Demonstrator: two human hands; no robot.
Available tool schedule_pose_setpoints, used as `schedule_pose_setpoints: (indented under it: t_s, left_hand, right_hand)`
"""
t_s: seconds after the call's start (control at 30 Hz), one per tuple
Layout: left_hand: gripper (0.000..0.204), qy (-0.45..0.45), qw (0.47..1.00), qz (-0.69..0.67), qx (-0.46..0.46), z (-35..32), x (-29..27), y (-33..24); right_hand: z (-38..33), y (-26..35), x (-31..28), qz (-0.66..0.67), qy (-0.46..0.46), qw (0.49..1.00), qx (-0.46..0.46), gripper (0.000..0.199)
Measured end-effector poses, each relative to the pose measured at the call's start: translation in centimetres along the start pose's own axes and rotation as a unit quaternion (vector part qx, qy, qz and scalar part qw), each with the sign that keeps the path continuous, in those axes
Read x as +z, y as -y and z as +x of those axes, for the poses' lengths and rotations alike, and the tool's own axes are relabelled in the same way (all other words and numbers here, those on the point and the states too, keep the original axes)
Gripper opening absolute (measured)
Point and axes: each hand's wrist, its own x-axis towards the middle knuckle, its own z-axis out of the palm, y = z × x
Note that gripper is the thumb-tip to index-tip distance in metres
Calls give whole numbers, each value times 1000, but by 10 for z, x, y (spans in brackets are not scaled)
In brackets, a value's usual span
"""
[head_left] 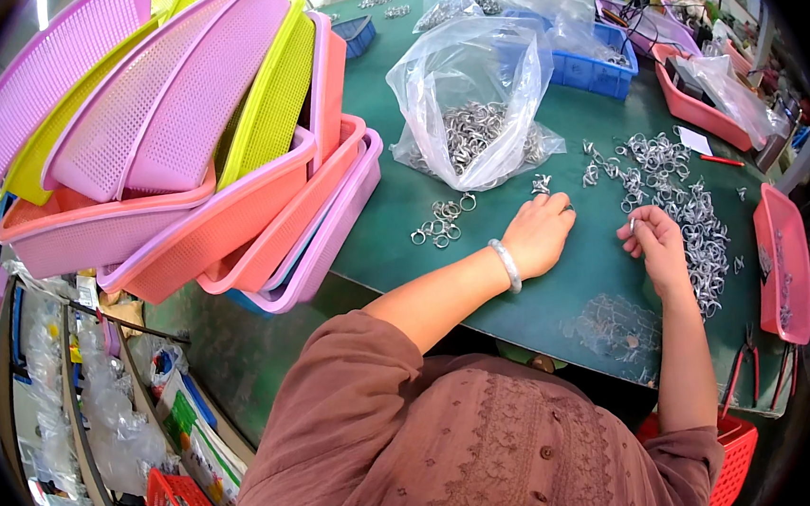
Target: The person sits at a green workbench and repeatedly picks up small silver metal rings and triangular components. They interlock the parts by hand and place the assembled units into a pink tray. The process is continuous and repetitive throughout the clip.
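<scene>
A small silvery metal ring [632, 225] shows at the fingertips of my right hand [659, 241], pinched between thumb and finger. My left hand [535, 235] rests on the green table with its fingers curled; whatever is in them is hidden. Just beyond its knuckles lies a little group of rings [540, 184]. A large heap of silvery rings [699, 239] spreads beside and beyond my right hand. To the left of my left hand sits a smaller cluster of rings [439, 226]. Farther back, a clear plastic bag [420, 85] stands open, partly filled with rings.
Stacked purple, orange and yellow-green plastic baskets [202, 88] tower at the left. A pink tray [785, 271] lies at the right edge, with red-handled pliers [740, 374] nearby. Behind are a blue basket [591, 72], a pink basket [698, 111] and a red pen [721, 161].
</scene>
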Motion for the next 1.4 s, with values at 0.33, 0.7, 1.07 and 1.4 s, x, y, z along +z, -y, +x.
schedule_pose_setpoints:
  t_s: [0.33, 0.7, 1.07, 1.4]
  left_hand:
    - [27, 6, 1000, 19, -6, -17, -16, 10]
    - [28, -36, 999, 33, 7, -29, -28, 39]
    - [30, -57, 996, 71, 14, -18, -32, 19]
    - [25, -44, 996, 71, 14, 37, -11, 10]
  right_hand:
    - [-1, -2, 0, -28, 15, 999, 1, 9]
    - [-3, 6, 1, -15, 12, 1000, 25, 8]
    - [1, -8, -2, -65, -13, 998, -20, 11]
    - [0, -6, 0, -120, -53, 989, -73, 15]
